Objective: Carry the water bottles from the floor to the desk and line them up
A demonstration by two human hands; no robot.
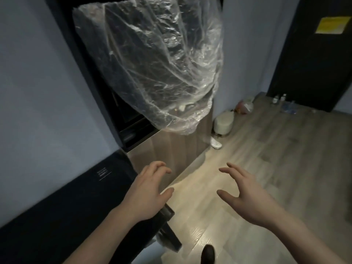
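- The left hand (150, 189) is reaching forward over the edge of a dark surface, fingers loosely curved and spread, grasping nothing.
- The right hand (245, 195) is hanging in the air over the wooden floor (276, 159), fingers splayed and lightly bent, thumb pointing toward the left hand; it too is holding nothing.
- The two hands are sitting apart from each other, palms down, with bare floor showing between them.
- The water bottles (283, 103) are standing and lying on the floor at the far end of the room, at the foot of a dark door (314, 63); two small upright ones are showing pale caps, and a bluish cluster is lying just to their right. They are too blurred to count.
- The bottles are lying well apart from both hands.
- A large object wrapped in clear plastic sheeting (152, 63) is filling the upper middle of the view, against a dark panel.
- A round pale stool (223, 123) is standing on the floor beside the wall corner, with a crumpled bag (245, 106) just behind it.
- A yellow sheet (331, 25) is sticking to the door.
- A dark shoe tip (208, 254) is showing at the bottom edge.
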